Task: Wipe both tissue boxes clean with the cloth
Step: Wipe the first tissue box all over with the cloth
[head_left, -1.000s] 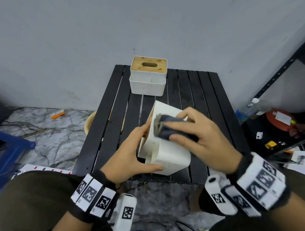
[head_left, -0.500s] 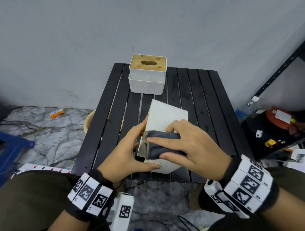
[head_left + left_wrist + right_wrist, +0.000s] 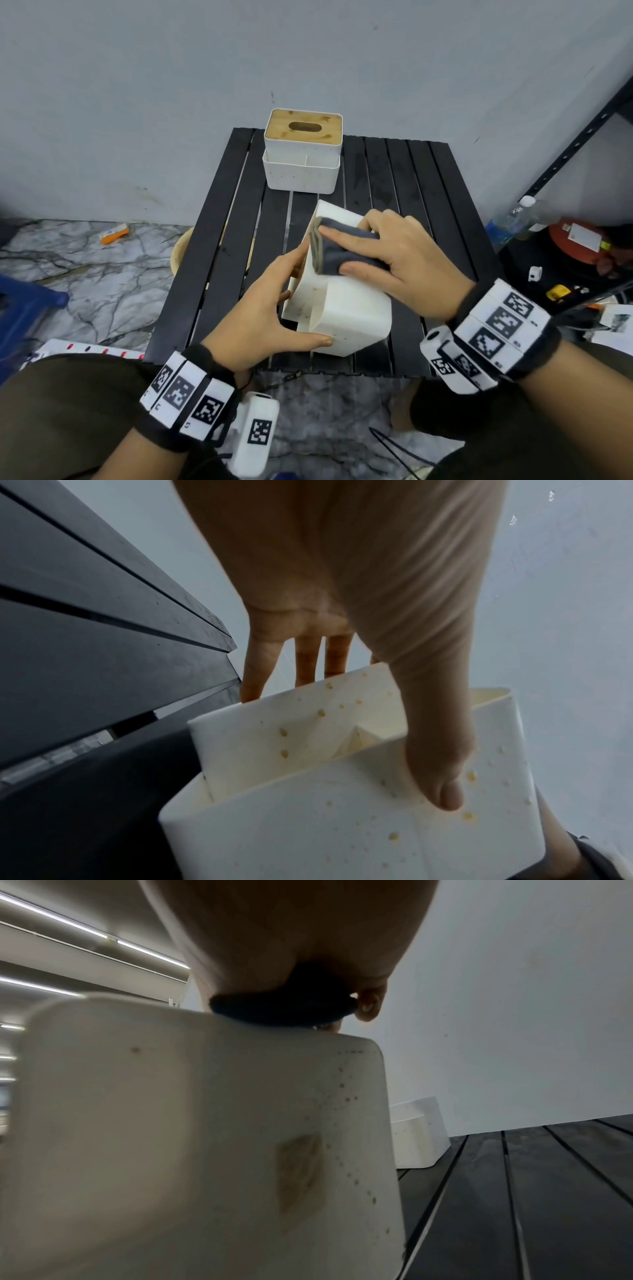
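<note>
A white tissue box point(image 3: 346, 308), speckled with yellowish spots, lies tipped on its side near the front of the black slatted table point(image 3: 428, 178). My left hand point(image 3: 310, 298) grips its open left end, fingers behind a wall and thumb on the near face point(image 3: 448, 796). My right hand point(image 3: 339, 251) holds a folded dark grey cloth point(image 3: 356, 243) pressed on the box's upper face, toward the far end. In the right wrist view the cloth point(image 3: 281, 1010) sits under my palm on the box point(image 3: 171, 1137). A second white tissue box point(image 3: 303, 161) with a bamboo lid stands upright at the table's far edge.
A grey wall rises right behind the table. A black rack point(image 3: 582, 137), a plastic bottle point(image 3: 510, 219) and a red object point(image 3: 579, 240) crowd the right side. On the marble floor to the left lie an orange item point(image 3: 114, 233) and a blue bin point(image 3: 20, 308).
The right hand slid the cloth toward me along the box's upper face, then back to the far end. The left hand kept its hold as the box tilted slightly.
</note>
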